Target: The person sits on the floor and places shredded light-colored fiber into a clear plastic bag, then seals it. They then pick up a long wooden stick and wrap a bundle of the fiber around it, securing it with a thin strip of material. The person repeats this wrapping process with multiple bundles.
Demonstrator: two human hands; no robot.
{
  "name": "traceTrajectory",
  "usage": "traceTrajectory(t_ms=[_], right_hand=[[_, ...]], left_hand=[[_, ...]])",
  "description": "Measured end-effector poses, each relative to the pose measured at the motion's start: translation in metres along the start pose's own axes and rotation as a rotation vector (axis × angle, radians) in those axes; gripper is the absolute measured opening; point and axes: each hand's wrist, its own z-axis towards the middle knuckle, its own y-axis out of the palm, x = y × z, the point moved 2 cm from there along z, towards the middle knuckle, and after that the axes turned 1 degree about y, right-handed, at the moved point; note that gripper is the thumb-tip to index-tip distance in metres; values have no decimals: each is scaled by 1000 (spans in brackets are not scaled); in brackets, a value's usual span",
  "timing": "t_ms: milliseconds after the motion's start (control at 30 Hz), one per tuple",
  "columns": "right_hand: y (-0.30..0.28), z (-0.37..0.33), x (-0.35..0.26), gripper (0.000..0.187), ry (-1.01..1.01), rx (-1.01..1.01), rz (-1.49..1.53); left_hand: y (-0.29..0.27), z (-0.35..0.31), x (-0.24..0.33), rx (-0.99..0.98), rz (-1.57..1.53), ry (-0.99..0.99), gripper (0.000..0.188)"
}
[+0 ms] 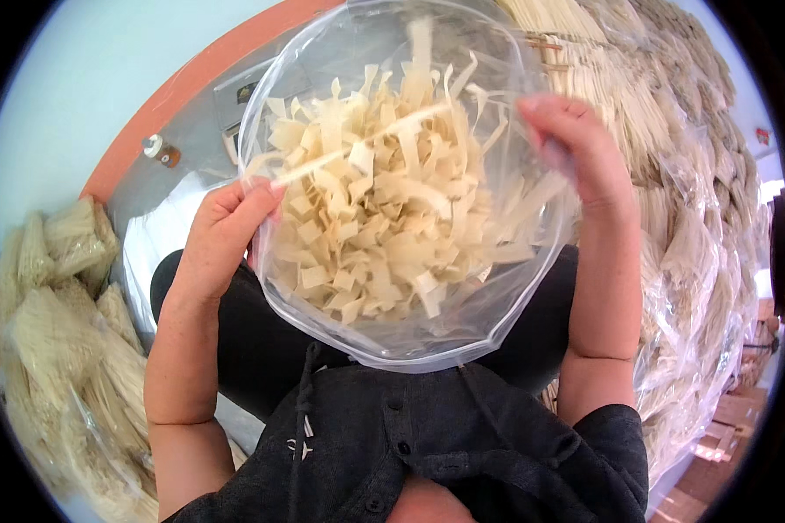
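On my lap stands a clear plastic bag (427, 357), its wide mouth open toward me. Many cream-coloured strip scraps (384, 227) lie loose inside, some short and square, others long and curled. My left hand (227, 222), at the bag's left rim, pinches one end of a long pale strip (323, 164), which slants up and right across the bag's mouth. Above the right rim is my right hand (576, 144), its fingers curled in and partly smeared by motion. What those fingers hold, if anything, cannot be made out.
Plastic-wrapped bundles of pale strips (61, 340) are heaped on the left. A tall stack of similar bundles (663, 174) fills the right side. A small bottle (161, 151) with a white cap lies on the grey floor (187, 113), far left, near the orange-red border (148, 118).
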Motion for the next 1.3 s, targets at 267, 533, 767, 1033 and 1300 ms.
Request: traceTrajectory(t_ms=[267,533,767,1033,1300], right_hand=[[20,-18,52,27,71,117,35],[4,-23,38,30,108,76,119],[-1,-37,59,31,101,273,117],[-15,-31,83,28,15,171,-643],[52,-22,47,25,-305,-74,-369]], left_hand=[[0,58,-35,-6,1,-122,27],[4,43,20,44,279,-44,26],[23,55,5,-158,220,-118,33],[31,59,-10,-511,351,-218,37],[46,73,-33,-533,436,-286,39]])
